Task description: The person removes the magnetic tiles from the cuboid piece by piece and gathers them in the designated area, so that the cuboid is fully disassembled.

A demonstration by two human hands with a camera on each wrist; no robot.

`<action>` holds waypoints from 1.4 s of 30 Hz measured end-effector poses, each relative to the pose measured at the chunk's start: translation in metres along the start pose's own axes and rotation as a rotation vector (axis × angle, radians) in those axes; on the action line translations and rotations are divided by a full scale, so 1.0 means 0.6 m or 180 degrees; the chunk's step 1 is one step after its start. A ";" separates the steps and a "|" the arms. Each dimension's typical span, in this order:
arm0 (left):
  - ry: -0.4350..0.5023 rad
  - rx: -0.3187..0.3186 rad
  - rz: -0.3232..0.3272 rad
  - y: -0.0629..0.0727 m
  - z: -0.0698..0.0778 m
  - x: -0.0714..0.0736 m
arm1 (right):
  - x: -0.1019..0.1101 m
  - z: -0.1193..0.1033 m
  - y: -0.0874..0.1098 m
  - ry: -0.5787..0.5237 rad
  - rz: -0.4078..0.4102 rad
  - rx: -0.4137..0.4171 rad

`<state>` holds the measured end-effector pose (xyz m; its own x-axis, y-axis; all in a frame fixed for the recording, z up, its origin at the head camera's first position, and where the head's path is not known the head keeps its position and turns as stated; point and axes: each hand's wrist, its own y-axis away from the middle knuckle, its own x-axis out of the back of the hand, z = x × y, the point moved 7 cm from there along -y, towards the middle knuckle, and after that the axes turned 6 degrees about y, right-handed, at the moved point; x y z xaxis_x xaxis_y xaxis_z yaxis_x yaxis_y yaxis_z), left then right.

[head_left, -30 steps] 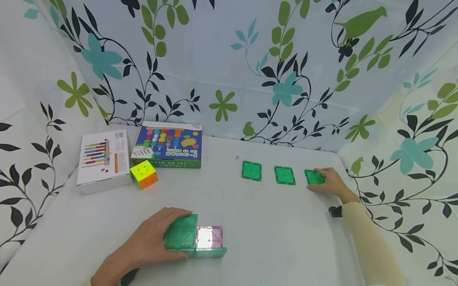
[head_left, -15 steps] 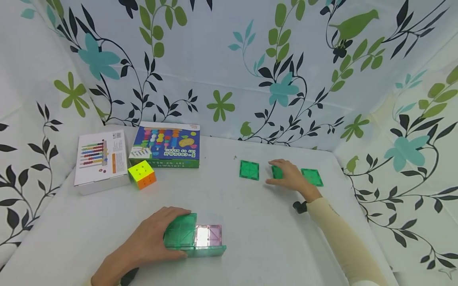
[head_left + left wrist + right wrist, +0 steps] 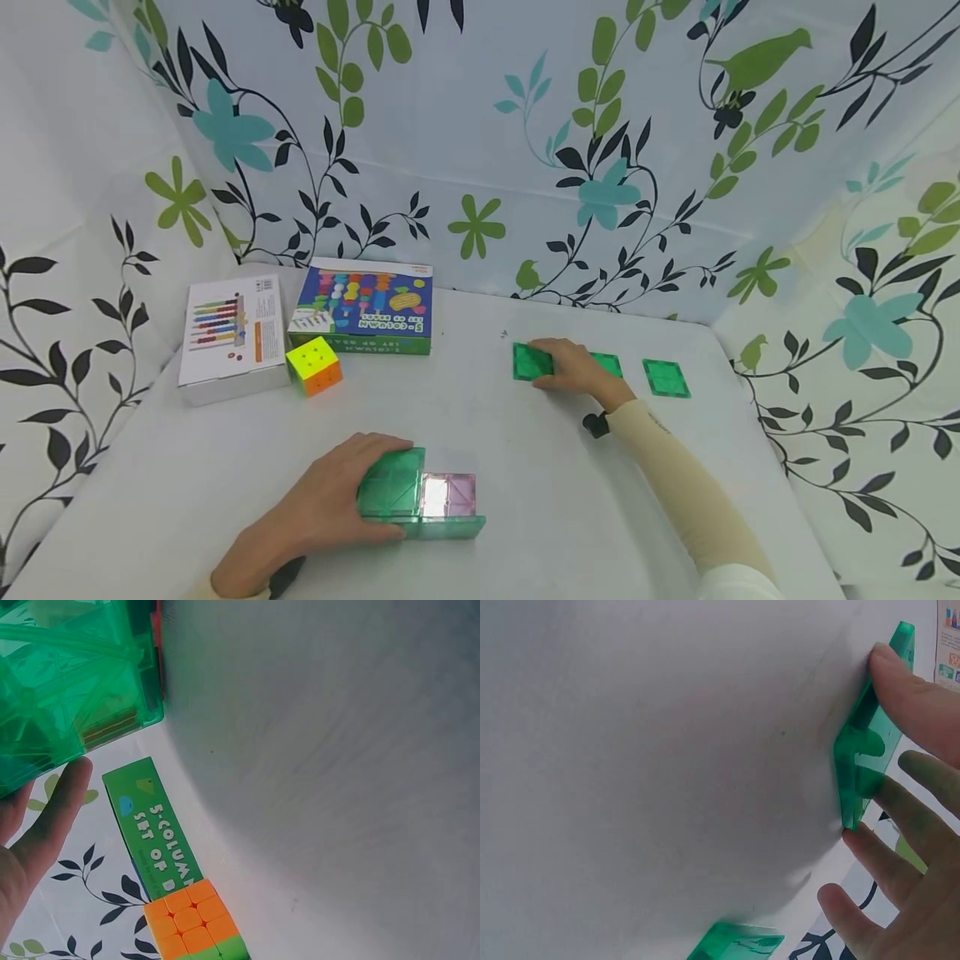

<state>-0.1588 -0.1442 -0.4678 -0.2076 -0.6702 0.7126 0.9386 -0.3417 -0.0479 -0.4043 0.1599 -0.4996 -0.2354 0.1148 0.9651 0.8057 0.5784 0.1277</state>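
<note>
In the head view my left hand grips a box-like build of clear green magnetic tiles, thumb at the front and fingers over the back edge. A pink magnetic tile sits at its right, behind a low green front wall. The left wrist view shows a fingertip against the green build. Farther back, my right hand pinches the leftmost green magnetic tile. In the right wrist view thumb and fingers span opposite edges of that tile. My right hand partly hides the middle green tile.
Another green tile lies at the right end of the row. At the back left are a white box, a blue and green bead-set box and a yellow and orange puzzle cube. A patterned cloth hangs behind the table.
My right hand has moved left along the row, from the rightmost green tile past the middle one to the leftmost. My left hand keeps its hold on the green build.
</note>
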 end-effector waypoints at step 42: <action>-0.0090 -0.0139 0.0051 -0.004 0.006 0.004 | -0.061 -0.348 0.252 -0.1154 0.0792 0.1390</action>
<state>-0.1606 -0.1426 -0.4634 -0.1842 -0.6570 0.7310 0.9287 -0.3600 -0.0895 -0.1602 0.0744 -0.4676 -0.3006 0.5115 0.8050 0.5814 0.7674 -0.2705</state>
